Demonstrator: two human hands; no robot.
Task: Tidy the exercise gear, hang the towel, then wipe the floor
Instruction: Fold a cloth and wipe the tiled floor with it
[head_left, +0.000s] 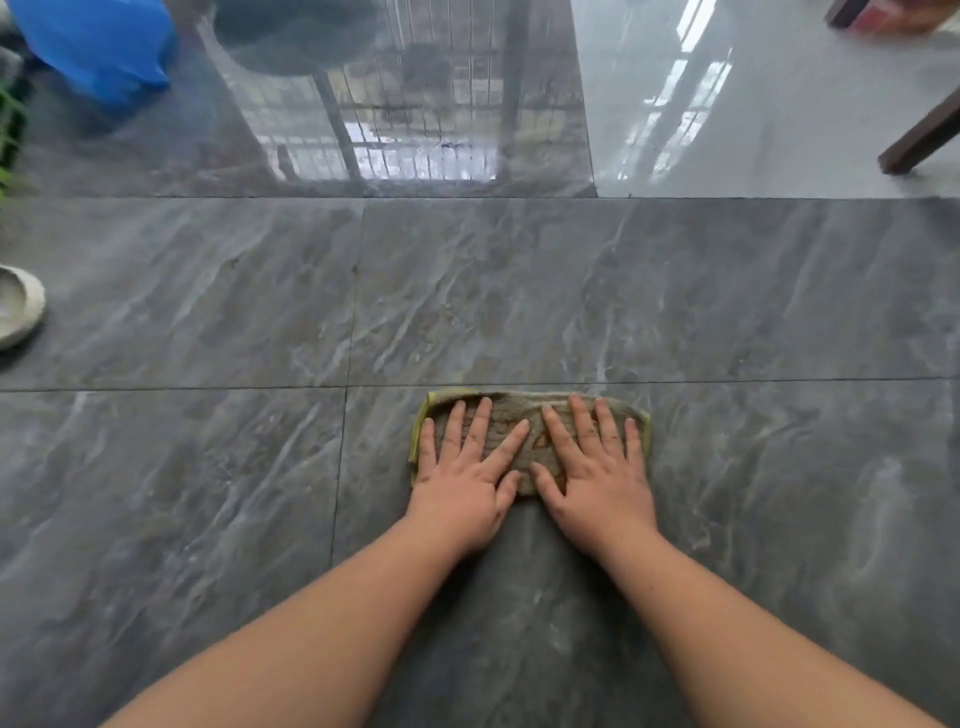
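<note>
A folded grey-brown cloth (522, 415) with a yellow-green edge lies flat on the dark grey marbled floor tiles (208, 467), just below a grout line. My left hand (465, 478) presses on the cloth's left half, palm down, fingers spread. My right hand (592, 467) presses on its right half the same way. Both thumbs nearly meet in the middle. Neither hand grips the cloth; they lie flat on top. A darker streak of floor runs between my forearms toward me.
A pale slipper (18, 306) sits at the left edge. A blue object (98, 47) is at the far left. Dark wooden furniture legs (919, 135) stand at the far right. Glossy tiles (395, 119) ahead reflect a railing. Open floor surrounds the cloth.
</note>
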